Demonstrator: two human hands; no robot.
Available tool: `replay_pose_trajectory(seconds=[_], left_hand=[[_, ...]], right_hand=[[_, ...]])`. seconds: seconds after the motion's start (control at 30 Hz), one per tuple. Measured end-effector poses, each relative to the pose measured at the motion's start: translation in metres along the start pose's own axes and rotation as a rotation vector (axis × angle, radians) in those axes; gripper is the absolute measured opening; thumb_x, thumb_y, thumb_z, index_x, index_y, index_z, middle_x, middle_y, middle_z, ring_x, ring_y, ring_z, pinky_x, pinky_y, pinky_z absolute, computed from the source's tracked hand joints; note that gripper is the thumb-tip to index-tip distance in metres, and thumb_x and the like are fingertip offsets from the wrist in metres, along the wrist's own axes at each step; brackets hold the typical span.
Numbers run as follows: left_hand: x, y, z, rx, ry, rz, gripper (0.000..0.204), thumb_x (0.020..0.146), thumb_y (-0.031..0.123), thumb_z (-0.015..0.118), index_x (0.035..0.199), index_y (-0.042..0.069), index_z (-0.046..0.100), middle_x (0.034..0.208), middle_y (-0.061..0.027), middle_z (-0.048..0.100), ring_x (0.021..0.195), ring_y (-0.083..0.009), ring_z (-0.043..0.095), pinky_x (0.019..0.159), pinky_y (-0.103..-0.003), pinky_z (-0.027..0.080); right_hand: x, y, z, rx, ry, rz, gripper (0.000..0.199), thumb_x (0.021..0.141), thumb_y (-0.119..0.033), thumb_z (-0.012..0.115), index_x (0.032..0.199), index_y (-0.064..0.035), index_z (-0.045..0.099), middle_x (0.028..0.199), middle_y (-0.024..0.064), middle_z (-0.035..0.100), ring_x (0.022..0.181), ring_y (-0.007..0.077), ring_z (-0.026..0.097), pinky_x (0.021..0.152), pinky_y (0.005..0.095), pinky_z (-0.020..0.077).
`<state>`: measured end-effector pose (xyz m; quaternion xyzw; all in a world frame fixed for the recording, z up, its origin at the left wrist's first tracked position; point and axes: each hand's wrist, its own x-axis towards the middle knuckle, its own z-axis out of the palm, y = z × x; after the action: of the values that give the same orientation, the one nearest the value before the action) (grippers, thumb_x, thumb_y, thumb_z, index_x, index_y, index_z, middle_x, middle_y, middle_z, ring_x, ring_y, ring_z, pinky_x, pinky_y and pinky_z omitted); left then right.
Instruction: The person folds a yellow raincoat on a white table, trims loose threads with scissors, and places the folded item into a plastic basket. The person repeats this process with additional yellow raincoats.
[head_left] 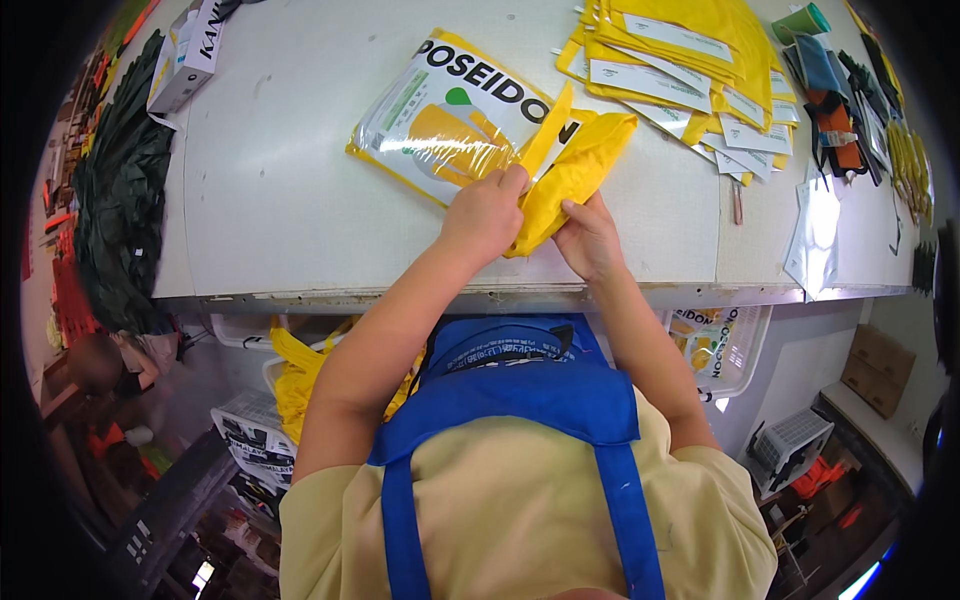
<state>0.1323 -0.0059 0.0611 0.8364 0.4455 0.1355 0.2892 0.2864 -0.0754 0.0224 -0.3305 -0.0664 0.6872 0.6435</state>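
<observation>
A soft, bunched yellow piece of thin material (pixel 578 178), its exact kind unclear, is held between my two hands above the table's near half. My left hand (pixel 484 216) is closed, pinching a narrow yellow strip at the piece's left side. On the right, my right hand (pixel 590 238) grips the lower edge with thumb on top. Just behind them lies a clear, shiny package (pixel 440 120) with a white printed front and yellow contents. The yellow piece covers its right corner.
Flat yellow packs with white labels (pixel 660 80) are piled at the far right. Dark green gloves (pixel 125 180) and a white box (pixel 188 58) line the left. A clear bag (pixel 815 230) overhangs the right edge. Below stand a yellow-filled basket (pixel 300 385) and a white crate (pixel 735 350).
</observation>
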Motion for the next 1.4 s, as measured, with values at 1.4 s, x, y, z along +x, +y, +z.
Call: replay_pose_trajectory(seconds=[1.4], left_hand=[[-0.088,-0.075,-0.025,-1.559,-0.372,-0.377,0.050,0.101,0.035,0.036,0.134,-0.003,0.041,0.132,-0.0137,0.050,0.120,-0.0203,0.049,0.101,-0.031,0.038]], right_hand=[[0.056,-0.036,0.110,-1.416,-0.466,0.165,0.096,0.058,-0.012,0.080,0.142,-0.0103,0.032,0.132,0.0090,0.043,0.118,0.0208,0.044,0.100,0.0331,0.0397]])
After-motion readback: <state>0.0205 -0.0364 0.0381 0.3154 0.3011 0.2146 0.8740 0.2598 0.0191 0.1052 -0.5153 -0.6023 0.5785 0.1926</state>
